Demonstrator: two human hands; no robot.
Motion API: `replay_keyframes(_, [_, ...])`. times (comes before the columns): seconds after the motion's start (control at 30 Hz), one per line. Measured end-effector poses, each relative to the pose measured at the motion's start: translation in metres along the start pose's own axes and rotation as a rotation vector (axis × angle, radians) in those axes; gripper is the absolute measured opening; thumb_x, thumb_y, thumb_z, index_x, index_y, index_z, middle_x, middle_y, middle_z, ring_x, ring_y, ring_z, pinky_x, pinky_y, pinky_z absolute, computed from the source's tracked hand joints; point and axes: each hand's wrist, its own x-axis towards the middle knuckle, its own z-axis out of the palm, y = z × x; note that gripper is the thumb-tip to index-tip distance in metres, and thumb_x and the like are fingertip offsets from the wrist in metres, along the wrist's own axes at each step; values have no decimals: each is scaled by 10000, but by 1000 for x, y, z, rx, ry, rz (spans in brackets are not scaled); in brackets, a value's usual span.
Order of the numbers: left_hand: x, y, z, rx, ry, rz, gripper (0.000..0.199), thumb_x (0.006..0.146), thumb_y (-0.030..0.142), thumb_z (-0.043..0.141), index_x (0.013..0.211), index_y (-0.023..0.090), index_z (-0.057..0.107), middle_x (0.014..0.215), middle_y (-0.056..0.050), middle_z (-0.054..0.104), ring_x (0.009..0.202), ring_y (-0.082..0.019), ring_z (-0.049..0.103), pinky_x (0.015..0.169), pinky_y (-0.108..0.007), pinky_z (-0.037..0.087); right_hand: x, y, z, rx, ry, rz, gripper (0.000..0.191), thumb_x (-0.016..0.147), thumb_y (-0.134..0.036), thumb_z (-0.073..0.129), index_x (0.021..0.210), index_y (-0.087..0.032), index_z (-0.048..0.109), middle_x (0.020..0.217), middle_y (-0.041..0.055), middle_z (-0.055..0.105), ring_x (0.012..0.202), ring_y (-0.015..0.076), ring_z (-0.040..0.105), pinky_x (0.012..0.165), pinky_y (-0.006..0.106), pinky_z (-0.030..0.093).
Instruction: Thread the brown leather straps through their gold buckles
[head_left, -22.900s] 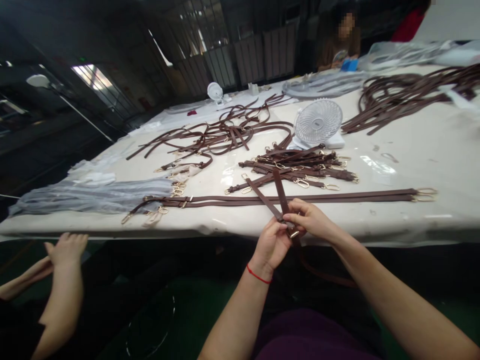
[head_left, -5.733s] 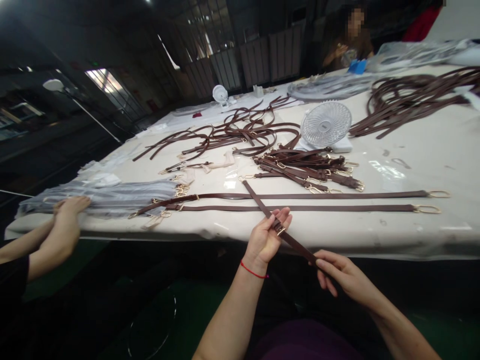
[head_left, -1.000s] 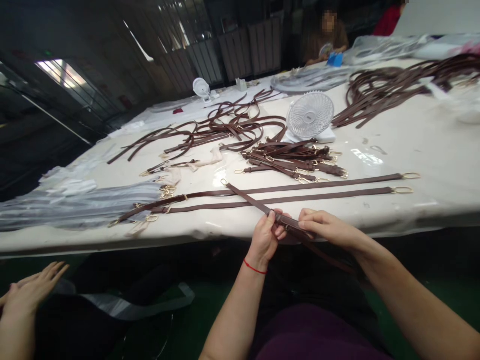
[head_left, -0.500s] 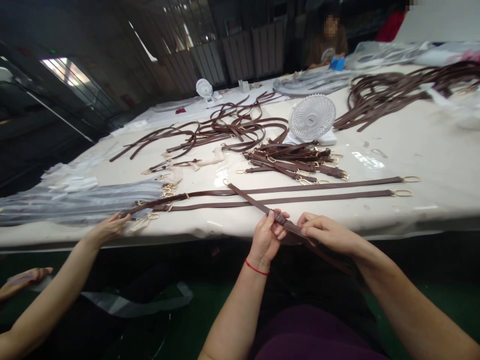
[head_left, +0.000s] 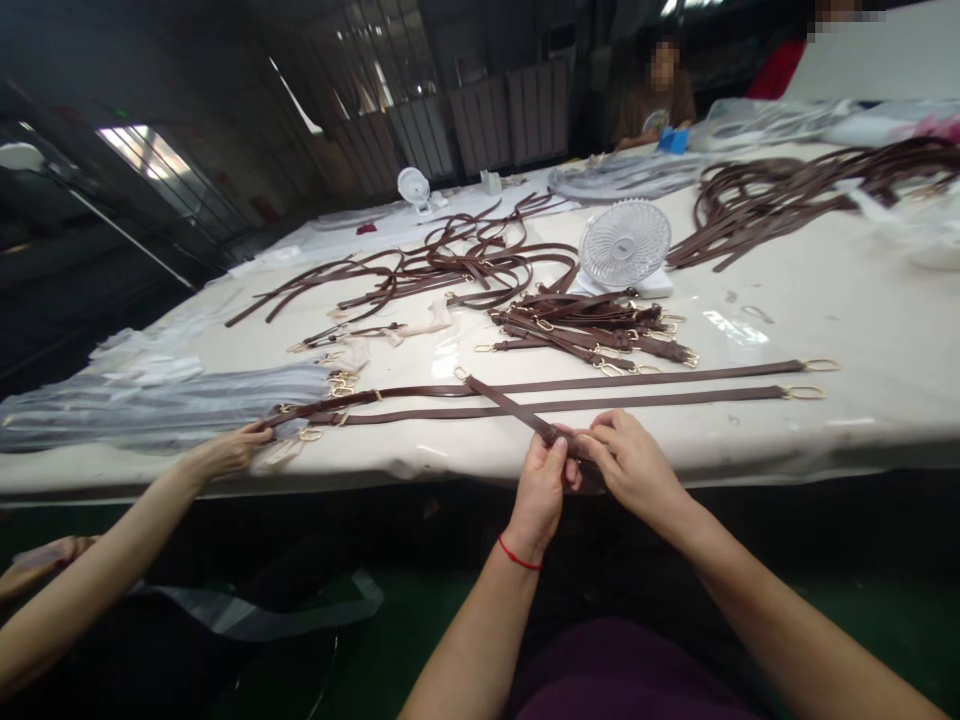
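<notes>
A brown leather strap (head_left: 510,402) with a gold ring at its far end runs from the table down into my hands. My left hand (head_left: 546,480) is closed around it near the table edge. Just to the right, my right hand (head_left: 626,462) pinches the same strap close to my left fingers. The strap's lower part is mostly hidden behind my hands. Beyond them, two long straps (head_left: 690,377) with gold oval rings lie side by side on the table (head_left: 885,330).
A co-worker's hand (head_left: 229,452) holds a strap end at the left. Bundled short straps (head_left: 592,325), a white fan (head_left: 625,245), tangled straps (head_left: 465,260), plastic-wrapped straps (head_left: 165,405) and a strap pile (head_left: 780,200) lie around. A person (head_left: 656,95) sits across.
My right hand has moved left along the strap, up close to my left hand. The strap's trailing part, seen before at the lower right, is now mostly hidden.
</notes>
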Motion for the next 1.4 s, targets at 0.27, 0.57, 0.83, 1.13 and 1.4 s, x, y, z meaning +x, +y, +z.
replay_keyframes(0.27, [2, 0, -1, 36, -3, -32, 275, 899, 416, 556, 1027, 178, 504, 630, 66, 384, 465, -43, 279, 457, -182, 272, 13, -12, -20, 98, -157, 1, 150, 913, -285, 566, 788, -203, 564, 801, 8, 528, 727, 164, 523, 659, 283, 409])
replay_keyframes(0.57, [0, 15, -4, 102, -162, -105, 535, 769, 139, 639, 1271, 203, 465, 1022, -52, 598, 674, -92, 492, 573, -194, 369, 20, -7, -10, 32, -211, -22, 123, 808, -201, 658, 801, -198, 536, 836, 10, 524, 769, 176, 514, 679, 284, 394])
replay_keyframes(0.83, [2, 15, -1, 164, -121, -14, 464, 764, 169, 693, 1205, 204, 556, 1101, -81, 607, 994, -214, 564, 812, -282, 458, 24, -9, -2, 80, -167, -10, 168, 771, -200, 620, 717, -202, 461, 752, 7, 519, 702, 173, 491, 614, 284, 364])
replay_keyframes(1.13, [-8, 12, 5, 154, -247, -132, 377, 933, 465, 476, 1160, 171, 540, 875, -58, 585, 606, -84, 457, 522, -207, 297, 68, 7, -8, 723, -57, 306, 317, 698, -431, 699, 698, -189, 494, 613, -28, 526, 558, 126, 479, 517, 247, 360])
replay_keyframes(1.4, [-9, 8, 9, 202, -185, -144, 282, 820, 286, 659, 1058, 174, 556, 795, -33, 596, 676, -113, 490, 588, -212, 347, 87, 0, -10, 741, -41, 288, 308, 722, -439, 678, 786, -204, 490, 489, -71, 478, 434, 97, 404, 443, 214, 292])
